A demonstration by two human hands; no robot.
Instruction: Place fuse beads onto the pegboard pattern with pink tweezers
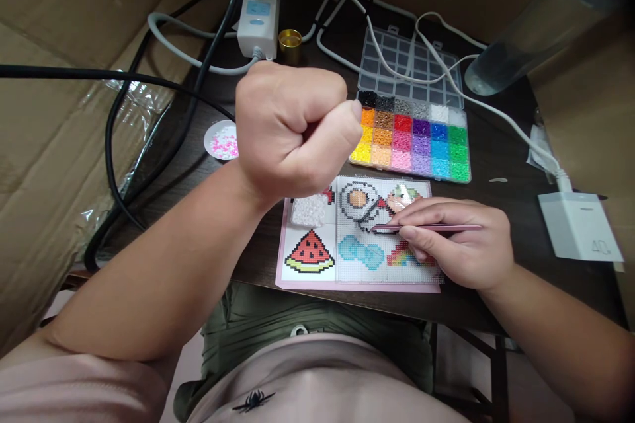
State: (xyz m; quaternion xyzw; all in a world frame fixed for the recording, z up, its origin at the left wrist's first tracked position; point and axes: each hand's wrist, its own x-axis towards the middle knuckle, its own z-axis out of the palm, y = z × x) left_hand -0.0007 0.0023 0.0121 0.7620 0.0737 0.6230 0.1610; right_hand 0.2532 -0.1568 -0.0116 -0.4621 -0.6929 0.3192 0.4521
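1. the left hand [297,129] is raised above the table [496,211], closed in a fist with the thumb against the curled fingers; whether anything is inside cannot be told.
2. the right hand [461,238], lower and nearer, pinches pink tweezers [454,227] between thumb and fingers. their tips point left, over dark beads on a clear pegboard [387,281]; whether they grip a bead cannot be told.
3. the pegboard lies on the right part of a pattern sheet [296,279] at the near side of the table. it shows a fried egg design [357,201] at far left, a blue bow design [360,252] at near left and a rainbow design [399,256] at near right, partly behind the right hand.
4. left of the pegboard, a small tray of white beads [309,211] rests on the sheet, just beyond a printed watermelon slice [310,252].
5. farther back, a bead case [411,139] holds many colours in compartments, its clear gridded lid [387,66] open on the far side.
6. a round dish [208,140] of pink and white beads sits to the left, partly hidden by the fist.
7. a power strip [255,30] and gold cup [290,41] stand at far left; a white charger [575,225] is at right.
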